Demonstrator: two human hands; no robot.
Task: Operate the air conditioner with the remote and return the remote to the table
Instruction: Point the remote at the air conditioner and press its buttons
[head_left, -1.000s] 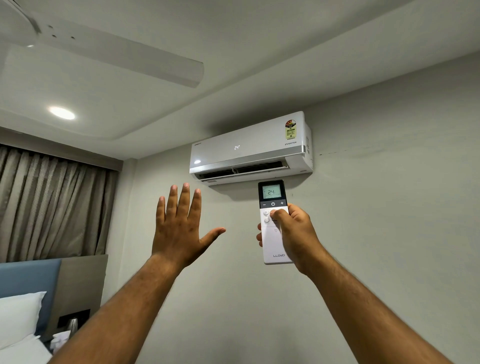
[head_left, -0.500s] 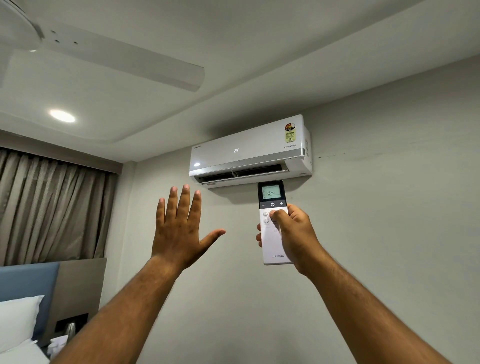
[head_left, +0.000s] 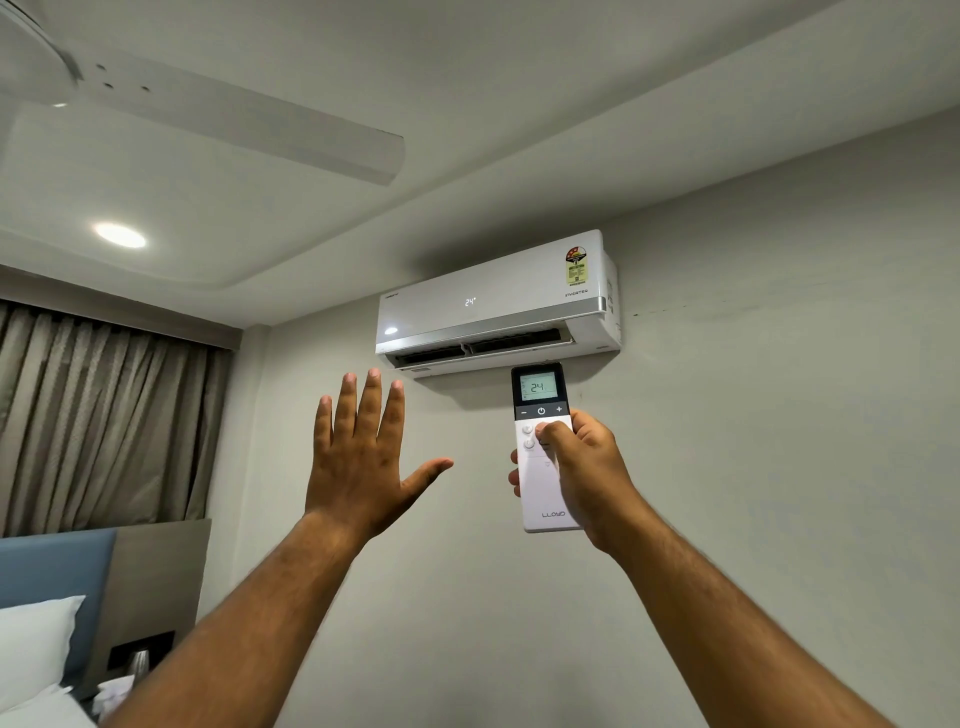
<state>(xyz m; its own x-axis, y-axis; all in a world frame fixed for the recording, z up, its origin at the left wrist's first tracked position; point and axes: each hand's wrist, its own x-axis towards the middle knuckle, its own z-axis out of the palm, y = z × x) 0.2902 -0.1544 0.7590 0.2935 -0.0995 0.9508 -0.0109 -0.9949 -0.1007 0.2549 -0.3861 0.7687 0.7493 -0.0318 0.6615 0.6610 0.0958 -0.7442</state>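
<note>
A white split air conditioner (head_left: 493, 304) hangs high on the wall, its front showing 24 and its louvre open. Just below it my right hand (head_left: 587, 475) grips a white remote (head_left: 540, 493) upright, thumb resting on the round buttons under the black top section, whose screen reads 24. To the left, my left hand (head_left: 363, 457) is raised with flat palm and spread fingers, holding nothing. No table is in view.
A ceiling fan blade (head_left: 249, 124) and a lit downlight (head_left: 120, 235) are overhead. Grey curtains (head_left: 98, 421) hang at left. Below them are a blue headboard (head_left: 52, 571), white pillows (head_left: 31, 649) and a small bedside unit with a metal cup (head_left: 139, 660).
The view has tilted slightly upward, so the air conditioner and bed sit a little lower in frame. Both hands hold the same pose and the remote stays aimed at the unit.
</note>
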